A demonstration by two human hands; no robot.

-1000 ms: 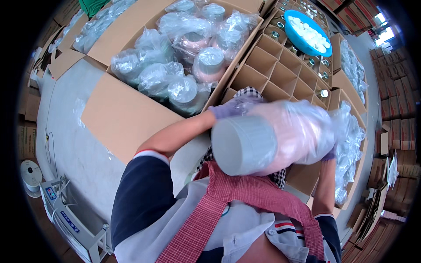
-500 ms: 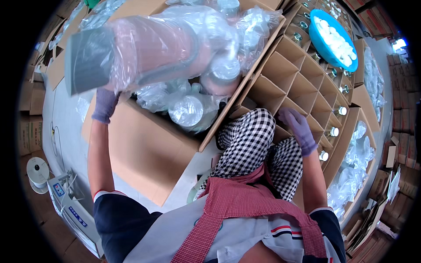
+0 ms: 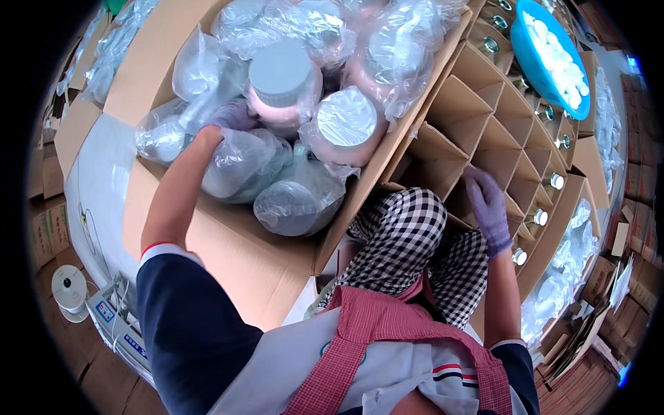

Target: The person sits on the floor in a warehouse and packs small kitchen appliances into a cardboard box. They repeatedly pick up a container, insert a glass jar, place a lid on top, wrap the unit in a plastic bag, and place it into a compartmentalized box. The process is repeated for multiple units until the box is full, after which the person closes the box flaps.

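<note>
- Two gloved hands are in view, well apart, each at a different carton.
- The left hand (image 3: 232, 116), at about 11 o'clock, reaches into the big carton (image 3: 228, 235) and lies among the bagged jars; its fingers press against a clear bag, but whether they grip it I cannot tell.
- The pink jar (image 3: 283, 86) with a grey lid stands just beside that hand, toward 12 o'clock, wrapped in plastic.
- A second jar (image 3: 346, 124), lid up, sits next to it toward 3 o'clock.
- Two filled bags (image 3: 277, 187) lie below the hand, toward 6 o'clock, touching the forearm.
- The right hand (image 3: 490, 207), at about 3 o'clock, rests relaxed and unclenched on the rim of the divider carton (image 3: 484, 117), holding nothing.
- Small capped bottles (image 3: 546, 200) stand in the cells along that carton's far side.
- A blue bowl (image 3: 526, 55) of white pieces sits on top at 1 o'clock.
- A tape roll (image 3: 69, 287) lies on the floor at 8 o'clock.
</note>
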